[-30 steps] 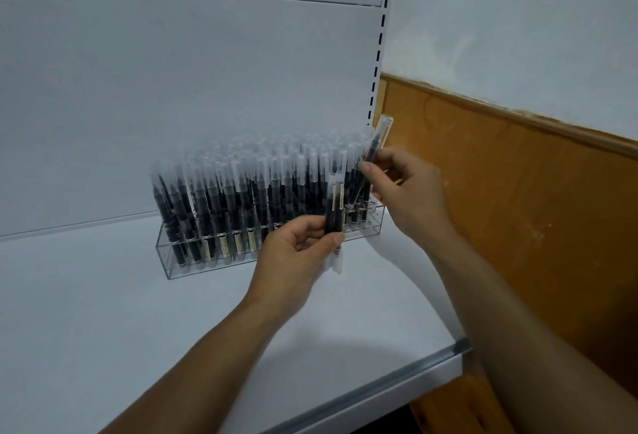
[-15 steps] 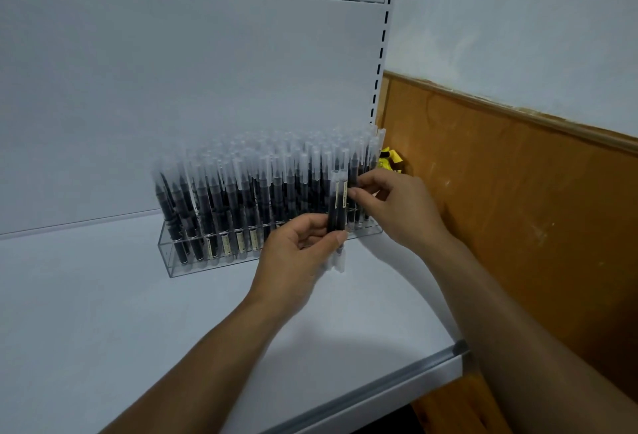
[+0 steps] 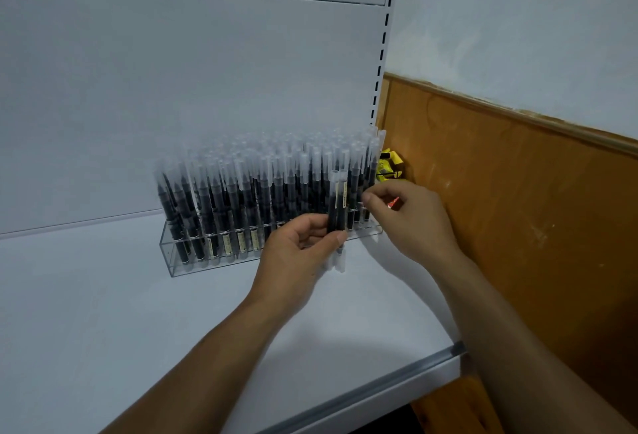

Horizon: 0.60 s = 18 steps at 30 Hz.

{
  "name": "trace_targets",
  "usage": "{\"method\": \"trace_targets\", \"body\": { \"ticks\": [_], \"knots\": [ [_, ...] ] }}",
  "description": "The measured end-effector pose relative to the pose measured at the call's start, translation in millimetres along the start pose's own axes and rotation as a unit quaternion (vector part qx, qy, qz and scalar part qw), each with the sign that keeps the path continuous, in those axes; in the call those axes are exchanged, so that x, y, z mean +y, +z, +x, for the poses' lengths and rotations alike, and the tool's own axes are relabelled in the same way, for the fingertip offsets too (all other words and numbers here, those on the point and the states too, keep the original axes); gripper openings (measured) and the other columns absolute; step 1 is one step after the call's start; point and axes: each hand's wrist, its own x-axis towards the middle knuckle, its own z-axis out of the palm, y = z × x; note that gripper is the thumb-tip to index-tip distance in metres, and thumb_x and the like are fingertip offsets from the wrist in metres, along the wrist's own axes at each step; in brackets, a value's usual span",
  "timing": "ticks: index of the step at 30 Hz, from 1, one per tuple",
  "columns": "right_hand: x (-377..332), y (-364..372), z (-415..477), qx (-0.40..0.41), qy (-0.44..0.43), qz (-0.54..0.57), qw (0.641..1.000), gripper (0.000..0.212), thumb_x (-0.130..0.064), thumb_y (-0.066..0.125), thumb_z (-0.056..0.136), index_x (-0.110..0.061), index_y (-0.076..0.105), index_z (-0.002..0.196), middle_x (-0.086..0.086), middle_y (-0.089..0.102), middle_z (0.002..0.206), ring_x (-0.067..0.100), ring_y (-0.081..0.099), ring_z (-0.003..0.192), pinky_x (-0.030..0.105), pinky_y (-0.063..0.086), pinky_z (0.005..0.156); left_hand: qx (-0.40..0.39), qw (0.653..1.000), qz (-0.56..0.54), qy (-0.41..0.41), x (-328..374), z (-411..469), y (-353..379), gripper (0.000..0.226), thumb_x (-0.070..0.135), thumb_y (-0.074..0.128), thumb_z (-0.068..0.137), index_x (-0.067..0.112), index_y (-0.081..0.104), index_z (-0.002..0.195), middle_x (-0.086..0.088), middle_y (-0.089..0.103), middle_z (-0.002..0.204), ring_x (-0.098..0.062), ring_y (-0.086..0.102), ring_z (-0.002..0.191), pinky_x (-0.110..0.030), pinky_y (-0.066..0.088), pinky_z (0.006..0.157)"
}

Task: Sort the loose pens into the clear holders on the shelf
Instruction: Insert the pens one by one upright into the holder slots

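A clear holder [image 3: 172,261] stands at the back of the white shelf [image 3: 103,330], packed with several dark pens with frosted caps [image 3: 241,199]. My left hand [image 3: 297,261] grips a small bunch of loose pens [image 3: 336,202] upright, just in front of the holder's right half. My right hand [image 3: 414,219] is at the holder's right end. Its thumb and forefinger pinch a pen [image 3: 368,171] that stands in the last row there.
A yellow object [image 3: 388,166] lies behind the holder's right end, against the brown wooden panel [image 3: 518,209]. A slotted upright [image 3: 383,54] rises at the shelf's back right corner. The shelf's metal front edge [image 3: 379,388] runs below my arms.
My right hand has brought its pen down from above the holder into the right end rows. My left hand and its bunch have stayed in place.
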Motion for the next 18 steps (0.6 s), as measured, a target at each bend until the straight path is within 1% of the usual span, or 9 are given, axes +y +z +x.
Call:
{"method": "trace_targets", "body": {
  "ticks": [1, 3, 5, 6, 8, 9, 12, 14, 18],
  "knots": [
    [-0.8, 0.0, -4.5, -0.001, -0.002, 0.047, 0.999, 0.007, -0.028, 0.065, 0.092, -0.028, 0.072, 0.092, -0.013, 0.068, 0.086, 0.005, 0.061, 0.081, 0.032, 0.055, 0.072, -0.001, 1.0, 0.004, 0.001, -0.4, 0.4, -0.3, 0.018, 0.009, 0.075, 0.078, 0.024, 0.077, 0.088, -0.007, 0.073, 0.091, -0.022, 0.063, 0.086, -0.039, 0.05, 0.084],
    [-4.6, 0.4, -12.2, -0.047, -0.015, 0.128, 0.991, 0.009, -0.024, 0.065, 0.092, -0.028, 0.072, 0.097, -0.009, 0.068, 0.088, 0.006, 0.06, 0.076, 0.028, 0.052, 0.066, -0.005, 1.0, 0.007, -0.001, -0.6, 0.4, -1.0, 0.018, 0.01, 0.075, 0.079, 0.024, 0.077, 0.09, -0.008, 0.073, 0.093, -0.023, 0.063, 0.088, -0.042, 0.049, 0.086],
    [-10.5, 1.7, -16.9, -0.084, -0.027, 0.172, 0.981, 0.01, -0.023, 0.068, 0.089, -0.028, 0.072, 0.097, -0.006, 0.068, 0.088, 0.011, 0.059, 0.073, 0.027, 0.05, 0.063, -0.014, 1.0, 0.004, -0.002, 0.6, -0.2, -1.7, 0.018, 0.012, 0.076, 0.079, 0.024, 0.076, 0.092, -0.008, 0.072, 0.094, -0.023, 0.064, 0.088, -0.042, 0.049, 0.084],
    [-13.4, 2.8, -17.8, -0.087, -0.028, 0.182, 0.979, 0.011, -0.022, 0.07, 0.087, -0.03, 0.071, 0.095, -0.005, 0.067, 0.089, 0.014, 0.06, 0.076, 0.029, 0.051, 0.065, -0.018, 1.0, 0.001, -0.004, 1.2, -0.6, -1.9, 0.017, 0.014, 0.076, 0.078, 0.024, 0.076, 0.092, -0.007, 0.073, 0.094, -0.022, 0.064, 0.088, -0.041, 0.049, 0.083],
    [-17.6, 4.4, -17.5, -0.079, -0.034, 0.181, 0.98, 0.011, -0.021, 0.072, 0.085, -0.029, 0.071, 0.091, -0.007, 0.065, 0.089, 0.011, 0.06, 0.08, 0.027, 0.051, 0.07, -0.02, 1.0, -0.001, -0.003, 2.1, -1.3, -2.1, 0.018, 0.02, 0.078, 0.075, 0.024, 0.076, 0.093, -0.008, 0.073, 0.094, -0.022, 0.065, 0.089, -0.039, 0.05, 0.084],
    [-18.7, 4.9, -17.4, -0.079, -0.039, 0.178, 0.98, 0.009, -0.019, 0.072, 0.085, -0.027, 0.072, 0.09, -0.007, 0.065, 0.088, 0.01, 0.06, 0.078, 0.026, 0.051, 0.068, -0.02, 1.0, -0.001, -0.002, 2.5, -1.5, -1.9, 0.018, 0.02, 0.077, 0.076, 0.023, 0.076, 0.093, -0.008, 0.073, 0.094, -0.022, 0.065, 0.089, -0.039, 0.05, 0.084],
    [-19.5, 4.7, -18.6, -0.089, -0.032, 0.206, 0.974, 0.006, -0.015, 0.068, 0.088, -0.021, 0.069, 0.09, -0.003, 0.067, 0.077, 0.015, 0.061, 0.063, 0.021, 0.049, 0.055, -0.019, 1.0, -0.003, 0.0, 4.1, -2.4, -0.2, 0.017, 0.017, 0.075, 0.077, 0.024, 0.077, 0.093, -0.008, 0.074, 0.095, -0.019, 0.067, 0.089, -0.032, 0.052, 0.081],
    [-19.2, 3.1, -18.5, -0.069, -0.015, 0.26, 0.963, 0.007, -0.01, 0.065, 0.091, -0.016, 0.064, 0.094, -0.001, 0.069, 0.072, 0.007, 0.06, 0.055, 0.017, 0.047, 0.05, -0.016, 1.0, -0.013, -0.002, 5.2, -3.0, 1.0, 0.019, 0.02, 0.075, 0.072, 0.023, 0.078, 0.091, -0.007, 0.074, 0.095, -0.016, 0.068, 0.087, -0.025, 0.052, 0.076],
    [-15.5, -8.3, -12.8, -0.01, 0.002, 0.323, 0.946, 0.011, -0.007, 0.059, 0.095, -0.018, 0.057, 0.098, 0.004, 0.066, 0.066, 0.011, 0.054, 0.053, 0.019, 0.039, 0.044, -0.001, 1.0, -0.019, -0.009, 4.3, -2.6, 2.7, 0.016, 0.011, 0.075, 0.076, 0.024, 0.078, 0.085, -0.004, 0.074, 0.088, -0.012, 0.066, 0.081, -0.019, 0.051, 0.07]
  ]
}}
